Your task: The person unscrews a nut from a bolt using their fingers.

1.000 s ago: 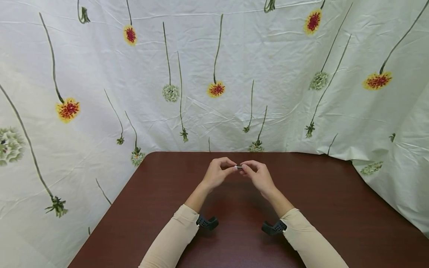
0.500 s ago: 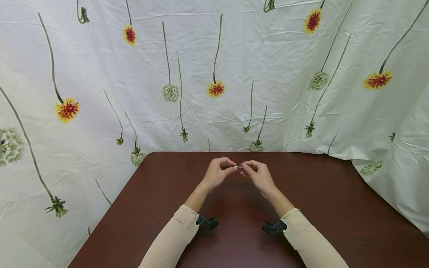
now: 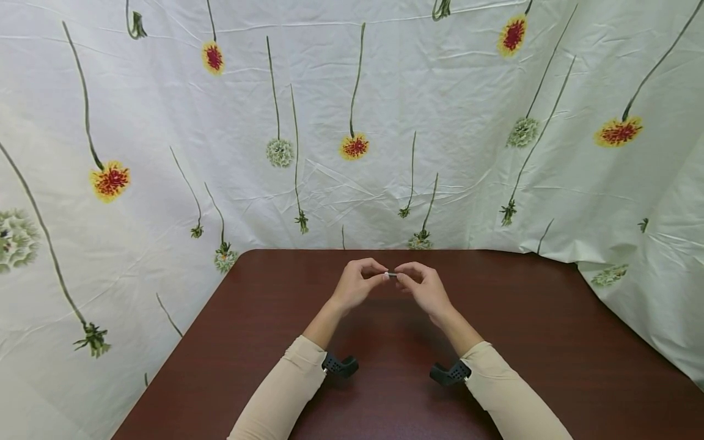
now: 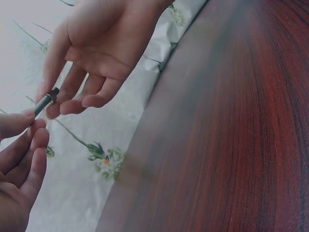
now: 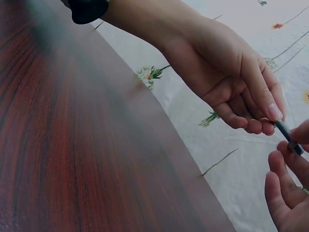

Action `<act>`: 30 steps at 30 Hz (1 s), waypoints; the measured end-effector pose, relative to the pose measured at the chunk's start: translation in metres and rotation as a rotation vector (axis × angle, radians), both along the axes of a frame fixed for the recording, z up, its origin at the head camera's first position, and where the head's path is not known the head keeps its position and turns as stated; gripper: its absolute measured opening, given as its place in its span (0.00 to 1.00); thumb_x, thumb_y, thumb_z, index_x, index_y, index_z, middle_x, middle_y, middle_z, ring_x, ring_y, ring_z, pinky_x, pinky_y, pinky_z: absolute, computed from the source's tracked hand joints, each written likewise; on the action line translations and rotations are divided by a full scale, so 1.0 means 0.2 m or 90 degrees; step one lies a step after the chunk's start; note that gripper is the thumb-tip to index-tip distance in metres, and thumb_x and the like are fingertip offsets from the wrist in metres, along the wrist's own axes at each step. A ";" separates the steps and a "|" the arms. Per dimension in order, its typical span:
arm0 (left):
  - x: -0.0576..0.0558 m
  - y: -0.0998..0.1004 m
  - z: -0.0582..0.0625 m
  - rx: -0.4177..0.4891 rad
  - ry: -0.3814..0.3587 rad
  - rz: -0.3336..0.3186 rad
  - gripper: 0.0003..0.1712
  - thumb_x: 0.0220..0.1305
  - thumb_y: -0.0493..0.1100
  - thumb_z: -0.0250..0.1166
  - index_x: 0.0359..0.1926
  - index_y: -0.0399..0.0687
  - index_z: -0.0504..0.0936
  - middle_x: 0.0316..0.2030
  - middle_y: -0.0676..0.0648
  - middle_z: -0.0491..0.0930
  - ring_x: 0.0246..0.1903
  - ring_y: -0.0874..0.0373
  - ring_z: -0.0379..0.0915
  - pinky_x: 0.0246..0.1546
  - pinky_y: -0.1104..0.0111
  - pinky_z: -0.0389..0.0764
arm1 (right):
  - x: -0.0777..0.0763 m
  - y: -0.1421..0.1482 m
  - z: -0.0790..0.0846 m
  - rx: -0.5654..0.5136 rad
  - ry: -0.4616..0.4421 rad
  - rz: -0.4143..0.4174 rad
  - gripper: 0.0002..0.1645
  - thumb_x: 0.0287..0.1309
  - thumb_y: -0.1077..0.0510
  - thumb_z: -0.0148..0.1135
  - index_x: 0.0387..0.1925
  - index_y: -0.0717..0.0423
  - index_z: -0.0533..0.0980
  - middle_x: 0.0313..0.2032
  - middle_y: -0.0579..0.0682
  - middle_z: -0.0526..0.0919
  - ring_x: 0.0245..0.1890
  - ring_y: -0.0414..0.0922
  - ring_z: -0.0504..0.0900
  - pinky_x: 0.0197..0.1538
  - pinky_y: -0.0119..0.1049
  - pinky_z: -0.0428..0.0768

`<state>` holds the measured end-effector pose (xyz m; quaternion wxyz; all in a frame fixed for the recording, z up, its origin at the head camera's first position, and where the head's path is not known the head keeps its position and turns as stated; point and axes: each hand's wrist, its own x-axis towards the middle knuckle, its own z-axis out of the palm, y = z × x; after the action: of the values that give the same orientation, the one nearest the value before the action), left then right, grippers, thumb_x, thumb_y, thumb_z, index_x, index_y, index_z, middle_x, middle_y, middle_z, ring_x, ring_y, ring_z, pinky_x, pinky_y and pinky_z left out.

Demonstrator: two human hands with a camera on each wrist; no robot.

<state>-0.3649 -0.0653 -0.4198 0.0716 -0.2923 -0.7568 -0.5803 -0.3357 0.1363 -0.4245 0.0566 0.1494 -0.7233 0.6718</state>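
In the head view both hands meet over the far middle of the table, a small dark metal bolt (image 3: 392, 274) between their fingertips. My left hand (image 3: 354, 286) pinches one end of it between thumb and index finger, hiding that end. The right wrist view shows thread along the bolt (image 5: 283, 129) and a nut (image 5: 292, 145) near its other end. At this nut are the thumb and index fingertips of my right hand (image 3: 428, 292), one on each side. The tip of the bolt (image 4: 55, 91) sticks out past the nut in the left wrist view.
Under the hands spreads a dark reddish-brown wooden table (image 3: 308, 293). A white cloth with printed flowers (image 3: 330, 195) hangs behind it and along both sides. Black straps (image 3: 341, 365) sit on both wrists, at the ends of beige sleeves (image 3: 286, 385).
My right thumb and fingers shift slightly at the nut. My left hand stays where it was, and the bolt keeps its place.
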 end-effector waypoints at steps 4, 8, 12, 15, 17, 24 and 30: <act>0.00 0.00 0.00 0.002 -0.002 -0.001 0.06 0.67 0.33 0.71 0.44 0.38 0.88 0.39 0.35 0.88 0.40 0.41 0.84 0.38 0.63 0.79 | 0.00 0.00 0.00 0.011 0.007 0.000 0.17 0.71 0.66 0.63 0.59 0.64 0.78 0.51 0.63 0.83 0.49 0.58 0.85 0.54 0.60 0.80; 0.00 0.00 0.00 -0.001 0.001 0.004 0.05 0.67 0.34 0.71 0.43 0.39 0.88 0.38 0.41 0.89 0.39 0.46 0.85 0.38 0.63 0.80 | 0.01 -0.01 0.00 0.004 -0.004 0.004 0.18 0.75 0.60 0.61 0.58 0.68 0.78 0.50 0.64 0.84 0.50 0.62 0.85 0.55 0.58 0.80; 0.00 -0.01 0.00 -0.002 -0.003 0.000 0.05 0.67 0.34 0.71 0.43 0.40 0.89 0.37 0.44 0.89 0.38 0.49 0.85 0.39 0.63 0.81 | 0.00 -0.01 -0.01 0.004 0.018 0.000 0.15 0.74 0.63 0.61 0.54 0.72 0.79 0.49 0.65 0.83 0.51 0.61 0.83 0.56 0.55 0.80; 0.00 -0.01 0.00 0.000 -0.005 -0.003 0.05 0.67 0.33 0.71 0.43 0.40 0.88 0.37 0.43 0.89 0.39 0.47 0.85 0.39 0.62 0.81 | 0.00 -0.01 -0.01 0.021 0.035 -0.005 0.16 0.70 0.66 0.65 0.57 0.67 0.79 0.53 0.63 0.83 0.54 0.60 0.81 0.56 0.55 0.80; 0.00 -0.01 0.00 0.001 -0.004 -0.003 0.05 0.67 0.33 0.71 0.43 0.39 0.88 0.37 0.41 0.88 0.39 0.44 0.84 0.40 0.62 0.81 | 0.00 -0.01 0.00 0.024 0.031 -0.005 0.19 0.70 0.65 0.66 0.59 0.64 0.78 0.55 0.63 0.82 0.55 0.60 0.81 0.56 0.54 0.80; 0.01 -0.01 0.02 -0.002 0.001 -0.004 0.07 0.67 0.32 0.71 0.45 0.33 0.87 0.39 0.37 0.88 0.41 0.41 0.85 0.38 0.64 0.78 | 0.00 -0.01 0.00 -0.008 -0.004 -0.001 0.17 0.76 0.61 0.59 0.55 0.72 0.78 0.44 0.63 0.86 0.44 0.57 0.87 0.55 0.60 0.79; -0.01 -0.01 0.00 -0.006 -0.003 0.000 0.06 0.67 0.33 0.71 0.44 0.38 0.88 0.38 0.38 0.88 0.41 0.39 0.84 0.39 0.63 0.79 | 0.01 0.00 0.00 0.027 0.007 0.003 0.18 0.71 0.64 0.64 0.60 0.62 0.78 0.52 0.62 0.84 0.52 0.67 0.82 0.54 0.62 0.78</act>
<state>-0.3660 -0.0669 -0.4200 0.0681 -0.2912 -0.7596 -0.5776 -0.3344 0.1369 -0.4247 0.0558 0.1555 -0.7369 0.6555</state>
